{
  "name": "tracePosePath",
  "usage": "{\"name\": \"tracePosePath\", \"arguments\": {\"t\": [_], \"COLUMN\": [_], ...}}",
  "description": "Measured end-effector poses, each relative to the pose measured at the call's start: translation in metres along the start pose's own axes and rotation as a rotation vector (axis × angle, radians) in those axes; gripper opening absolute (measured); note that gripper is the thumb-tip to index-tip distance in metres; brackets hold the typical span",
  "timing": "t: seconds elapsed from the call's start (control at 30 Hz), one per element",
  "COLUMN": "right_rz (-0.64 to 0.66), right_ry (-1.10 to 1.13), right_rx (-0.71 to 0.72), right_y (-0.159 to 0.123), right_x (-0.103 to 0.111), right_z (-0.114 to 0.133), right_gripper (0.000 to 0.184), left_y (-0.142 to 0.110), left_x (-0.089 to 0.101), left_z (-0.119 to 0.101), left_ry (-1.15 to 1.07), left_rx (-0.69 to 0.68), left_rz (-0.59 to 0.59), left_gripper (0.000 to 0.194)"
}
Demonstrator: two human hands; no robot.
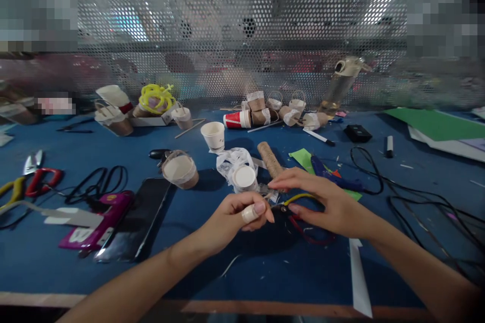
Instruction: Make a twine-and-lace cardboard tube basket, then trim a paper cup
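Observation:
My left hand (248, 214) is closed, thumb pressed against the fingers, with a pale wrap around the thumb. What it pinches is too small to make out; a thin brownish strand seems to rise by its fingertips. My right hand (324, 199) is open, thumb and fingers apart, its fingertips close to the left hand. Beneath it are scissors (284, 208) with one yellow and one red handle, partly hidden by the hand. Just behind the hands are a roll of twine (270, 159), an upturned white paper cup (244, 179) and crumpled white lace (231, 161).
A twine-covered cup (180, 170), phone (136, 219) and purple device (96, 222) lie to the left. A blue glue gun (337, 176) and black cables (417, 202) are at right. Several small cup baskets (291, 115) and a bottle (339, 86) stand along the perforated screen (227, 35).

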State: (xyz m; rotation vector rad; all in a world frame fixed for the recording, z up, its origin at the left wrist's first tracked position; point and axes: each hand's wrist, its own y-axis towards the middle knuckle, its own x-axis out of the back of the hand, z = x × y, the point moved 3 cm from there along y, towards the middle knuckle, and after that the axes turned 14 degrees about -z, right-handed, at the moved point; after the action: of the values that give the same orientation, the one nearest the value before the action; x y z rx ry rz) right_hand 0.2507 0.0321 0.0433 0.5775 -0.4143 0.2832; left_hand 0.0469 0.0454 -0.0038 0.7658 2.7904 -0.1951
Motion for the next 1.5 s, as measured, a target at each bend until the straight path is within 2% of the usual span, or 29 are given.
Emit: {"name": "tracePosePath", "arguments": {"t": [0.2, 0.27, 0.4, 0.5, 0.63, 0.77, 0.9, 1.07, 1.23, 1.5], "right_rz": [0.028, -0.014, -0.18, -0.247, -0.215, -0.185, -0.164, -0.177, -0.201, -0.213], "right_ry": [0.18, 0.264, 0.406, 0.329, 0.051, -0.124, -0.166, -0.152, 0.016, 0.061], "right_rx": [-0.149, -0.167, -0.192, -0.116, 0.088, 0.179, 0.21, 0.172, 0.092, -0.051], "right_y": [-0.007, -0.011, -0.02, -0.021, -0.02, -0.019, -0.019, -0.017, -0.017, -0.02], "right_x": [-0.005, -0.003, 0.005, 0.011, 0.014, 0.014, 0.012, 0.013, 0.014, 0.013], "right_z": [0.0, -0.002, -0.007, -0.004, 0.013, 0.026, 0.032, 0.028, 0.017, 0.001], "right_gripper": [0.008, 0.008, 0.003, 0.012, 0.024, 0.018, 0.014, 0.013, 0.014, 0.011], "left_y": [0.002, 0.002, 0.003, 0.003, 0.005, 0.005, 0.003, 0.0, -0.001, -0.003], "left_x": [0.0, -0.001, -0.002, -0.002, 0.0, 0.002, 0.0, -0.003, -0.005, -0.007], "left_z": [-0.001, -0.001, -0.002, -0.003, -0.002, -0.001, -0.002, -0.008, -0.01, -0.009], "left_ry": [0.009, 0.014, 0.02, 0.026, 0.08, 0.217, 0.337, 0.413, 0.491, 0.444], "left_rx": [0.01, 0.013, 0.015, 0.005, -0.031, -0.08, -0.115, -0.142, -0.15, -0.167], "left_rz": [-0.044, -0.061, -0.088, -0.106, -0.129, -0.117, -0.1, -0.04, 0.006, 0.015], "left_gripper": [0.042, 0.042, 0.043, 0.041, 0.035, 0.033, 0.032, 0.03, 0.027, 0.026]}}
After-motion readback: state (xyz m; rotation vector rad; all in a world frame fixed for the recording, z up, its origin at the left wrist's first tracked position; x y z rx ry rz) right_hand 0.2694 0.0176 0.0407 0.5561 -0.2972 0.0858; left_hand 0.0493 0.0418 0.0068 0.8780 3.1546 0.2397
